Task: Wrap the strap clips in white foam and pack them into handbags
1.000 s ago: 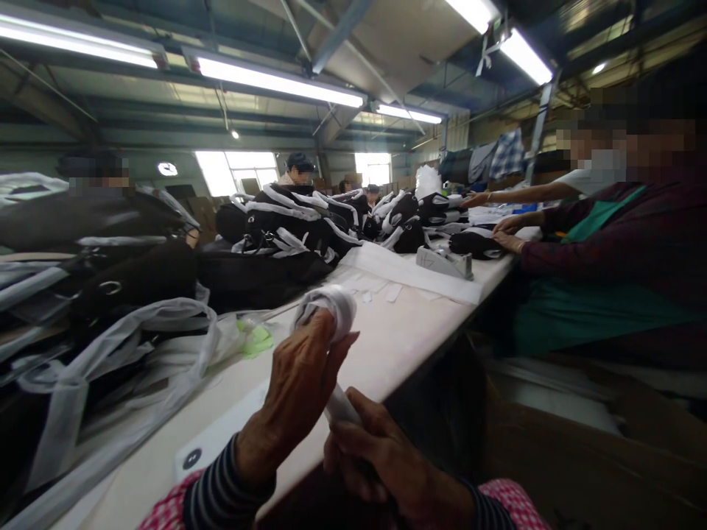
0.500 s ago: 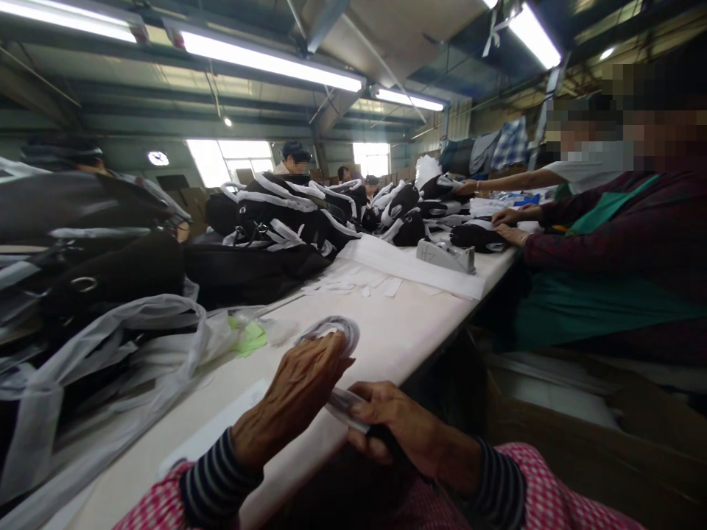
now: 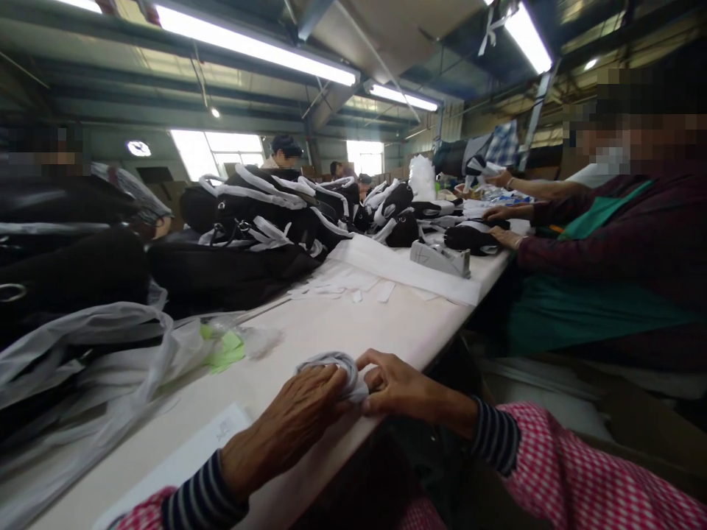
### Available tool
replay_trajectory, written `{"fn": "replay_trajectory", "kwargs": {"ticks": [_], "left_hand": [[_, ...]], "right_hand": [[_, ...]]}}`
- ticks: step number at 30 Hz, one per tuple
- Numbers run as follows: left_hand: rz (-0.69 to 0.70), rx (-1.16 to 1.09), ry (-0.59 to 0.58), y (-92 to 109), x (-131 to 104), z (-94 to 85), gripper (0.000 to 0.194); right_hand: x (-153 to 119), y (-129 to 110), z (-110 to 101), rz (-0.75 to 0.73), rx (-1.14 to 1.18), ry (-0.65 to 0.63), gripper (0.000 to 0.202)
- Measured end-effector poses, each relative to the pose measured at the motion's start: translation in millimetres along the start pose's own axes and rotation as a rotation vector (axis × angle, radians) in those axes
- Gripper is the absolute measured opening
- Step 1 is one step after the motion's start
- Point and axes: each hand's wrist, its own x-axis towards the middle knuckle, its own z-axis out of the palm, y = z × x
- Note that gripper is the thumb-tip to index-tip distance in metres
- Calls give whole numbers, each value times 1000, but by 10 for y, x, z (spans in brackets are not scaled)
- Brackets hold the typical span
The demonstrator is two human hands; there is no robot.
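Observation:
A coiled pale strap [image 3: 331,359], whitish and wound in several loops, lies at the near edge of the white table [image 3: 309,324]. Over its near side my left hand [image 3: 301,401] is closed, the fingers pressed around the loops. From the right, my right hand [image 3: 395,386] pinches the outer side of the same coil between thumb and fingers. Its fingertips are partly hidden behind the coil. A sheet of paper [image 3: 221,430] with writing lies beside my left wrist.
Black bags [image 3: 254,206] with white-wrapped straps are heaped along the far side. A grey tape dispenser [image 3: 439,259] stands on white sheeting [image 3: 398,265] among paper strips. Green scraps [image 3: 225,352] and translucent wrapping [image 3: 138,368] lie left. A co-worker in a green apron [image 3: 585,313] works at right.
My right hand has risen from the strap's loose end below the table edge to the coil itself. The loose end now lies against the coil. The view has shifted slightly right.

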Motion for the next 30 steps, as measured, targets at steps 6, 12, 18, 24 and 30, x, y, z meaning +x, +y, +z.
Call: {"fn": "replay_trajectory", "kwargs": {"ticks": [6, 12, 18, 24, 30], "left_hand": [[164, 29, -196, -150, 112, -61, 24], [197, 144, -284, -74, 211, -232, 31], [218, 263, -245, 23, 203, -215, 40], [117, 158, -140, 14, 212, -141, 18], [39, -70, -11, 48, 92, -55, 9]], "right_hand": [[-17, 106, -81, -345, -741, 202, 42], [121, 111, -282, -636, -940, 98, 73], [203, 109, -340, -700, -1041, 4, 43], [312, 226, -161, -816, -1230, 106, 37], [310, 111, -172, -726, -1219, 1, 43]]}}
